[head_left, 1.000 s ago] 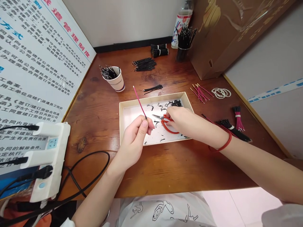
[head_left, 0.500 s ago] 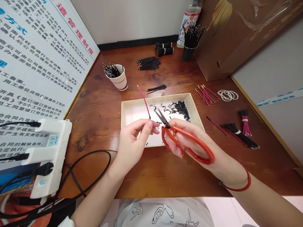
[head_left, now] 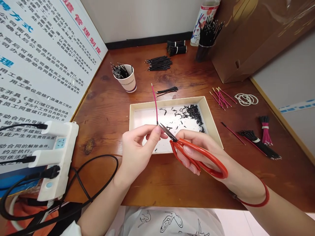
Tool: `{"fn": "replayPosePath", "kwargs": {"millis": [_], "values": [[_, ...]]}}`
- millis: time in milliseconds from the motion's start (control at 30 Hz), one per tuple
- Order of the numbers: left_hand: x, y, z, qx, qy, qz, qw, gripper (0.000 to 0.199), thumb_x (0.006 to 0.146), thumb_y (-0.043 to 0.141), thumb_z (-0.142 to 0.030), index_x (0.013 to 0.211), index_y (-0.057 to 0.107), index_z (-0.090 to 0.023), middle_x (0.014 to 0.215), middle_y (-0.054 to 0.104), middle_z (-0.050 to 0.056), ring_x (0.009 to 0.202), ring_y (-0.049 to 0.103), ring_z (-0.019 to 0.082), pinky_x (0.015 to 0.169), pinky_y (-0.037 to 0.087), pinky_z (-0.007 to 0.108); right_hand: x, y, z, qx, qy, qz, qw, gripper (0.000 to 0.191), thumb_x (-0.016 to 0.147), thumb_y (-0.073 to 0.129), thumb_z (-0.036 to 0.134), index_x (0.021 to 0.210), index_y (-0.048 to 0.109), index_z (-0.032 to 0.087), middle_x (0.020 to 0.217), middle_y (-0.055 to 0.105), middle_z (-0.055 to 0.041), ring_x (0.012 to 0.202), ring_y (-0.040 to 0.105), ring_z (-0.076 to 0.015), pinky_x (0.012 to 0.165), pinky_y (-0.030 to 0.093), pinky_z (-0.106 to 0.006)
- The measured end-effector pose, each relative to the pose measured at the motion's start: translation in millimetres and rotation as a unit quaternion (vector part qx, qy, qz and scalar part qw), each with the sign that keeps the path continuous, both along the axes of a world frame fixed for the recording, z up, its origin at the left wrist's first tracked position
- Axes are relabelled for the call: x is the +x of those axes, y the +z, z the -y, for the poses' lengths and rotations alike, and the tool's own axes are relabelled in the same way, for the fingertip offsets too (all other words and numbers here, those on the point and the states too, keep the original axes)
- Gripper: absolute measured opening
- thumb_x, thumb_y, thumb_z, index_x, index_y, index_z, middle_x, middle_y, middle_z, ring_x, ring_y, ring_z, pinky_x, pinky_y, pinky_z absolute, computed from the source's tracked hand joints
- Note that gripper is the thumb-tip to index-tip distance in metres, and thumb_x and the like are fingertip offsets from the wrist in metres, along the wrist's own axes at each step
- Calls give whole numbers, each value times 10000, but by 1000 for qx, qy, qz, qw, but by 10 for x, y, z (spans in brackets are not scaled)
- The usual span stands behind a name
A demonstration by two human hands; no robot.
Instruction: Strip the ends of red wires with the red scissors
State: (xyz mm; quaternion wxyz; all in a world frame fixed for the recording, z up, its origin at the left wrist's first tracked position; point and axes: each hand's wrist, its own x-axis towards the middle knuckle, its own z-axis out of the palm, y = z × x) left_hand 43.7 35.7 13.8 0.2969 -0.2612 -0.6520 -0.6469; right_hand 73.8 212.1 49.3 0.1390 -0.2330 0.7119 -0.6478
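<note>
Wooden workbench seen from above, with clock directions taken from the middle of a shallow white tray.

Left hand at 7 o'clock, thumb and forefinger tightly pinching the lower end of a magenta wire. Wire rising almost upright, tilted slightly, above the tray's far-left part and past its rim. Right hand at 5 o'clock, closed firmly around the looped handles of red-handled snips. Narrow steel blades nearly closed, tips just beside the wire's pinched end.

Inside the tray, black wire offcuts heaped toward 2 o'clock and scattered elsewhere. At 11 o'clock, a paper cup packed with wires; at 12 o'clock, a bundle of black wires. At 2 o'clock, loose magenta wires and rubber bands. At 3 o'clock, a tied magenta bundle. At 9 o'clock, a white power strip.
</note>
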Motion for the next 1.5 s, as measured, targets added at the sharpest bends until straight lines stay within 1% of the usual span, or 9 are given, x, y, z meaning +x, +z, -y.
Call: {"fn": "replayPosePath", "kwargs": {"millis": [300, 533, 767, 967, 1067, 1167, 1267, 1333, 1500], "values": [[-13, -26, 23, -21, 27, -30, 999, 222, 879, 616, -162, 694, 727, -216, 660, 712, -44, 624, 615, 103, 600, 501, 209, -1, 6, 0, 11, -5, 7, 1000, 362, 831, 709, 480, 780, 512, 180, 587, 537, 48, 452, 445, -39, 423, 346, -151], [-27, -62, 25, -55, 95, -104, 988, 190, 877, 614, -139, 727, 719, -187, 700, 731, -23, 651, 636, 107, 609, 488, 241, 8, 2, -7, 10, -2, 7, 1000, 338, 834, 709, 460, 794, 519, 183, 588, 533, 53, 449, 441, -39, 415, 346, -150], [-37, -59, 22, -68, 115, -127, 983, 188, 878, 609, -126, 724, 704, -176, 691, 728, -23, 642, 636, 97, 596, 478, 237, -6, -25, -13, 5, 2, 0, 1000, 329, 850, 694, 454, 793, 515, 185, 580, 529, 56, 444, 436, -36, 407, 339, -144], [-52, -50, 8, -74, 131, -151, 977, 167, 877, 614, -115, 742, 700, -165, 686, 720, -15, 629, 618, 90, 595, 479, 224, 4, -10, -13, 11, -5, -1, 1000, 329, 853, 690, 461, 800, 517, 185, 589, 534, 53, 448, 440, -37, 413, 344, -150], [-61, -54, 16, -93, 165, -197, 962, 154, 877, 608, -100, 753, 688, -145, 672, 700, 5, 615, 597, 95, 588, 479, 229, 5, -13, -14, 16, -6, -6, 1000, 327, 863, 682, 457, 792, 520, 182, 592, 533, 53, 455, 446, -35, 422, 353, -147], [-67, -44, 32, -130, 208, -252, 936, 163, 873, 598, -71, 737, 665, -131, 660, 692, 25, 618, 603, 113, 582, 477, 245, 8, -28, -13, 14, -14, -19, 1000, 306, 876, 672, 443, 802, 525, 184, 595, 530, 55, 472, 446, -36, 428, 365, -142], [-73, -26, 47, -153, 226, -279, 921, 164, 870, 594, -58, 735, 648, -133, 637, 682, 19, 607, 599, 116, 568, 470, 244, 20, -45, 0, 13, -31, -36, 999, 276, 875, 677, 418, 820, 530, 191, 603, 534, 58, 492, 438, -39, 426, 366, -135], [-81, -20, 53, -163, 243, -294, 910, 165, 867, 596, -54, 731, 638, -138, 614, 667, 7, 593, 585, 111, 558, 464, 236, 30, -50, 19, 23, -47, -51, 997, 266, 867, 691, 396, 811, 527, 193, 593, 530, 65, 496, 431, -39, 426, 365, -134], [-99, -26, 60, -197, 313, -335, 867, 173, 857, 594, -36, 727, 618, -147, 570, 632, -8, 564, 555, 116, 554, 463, 236, 50, -39, 81, 61, -107, -83, 989, 247, 838, 720, 340, 762, 540, 189, 528, 493, 84, 472, 406, -39, 429, 367, -150]]}}
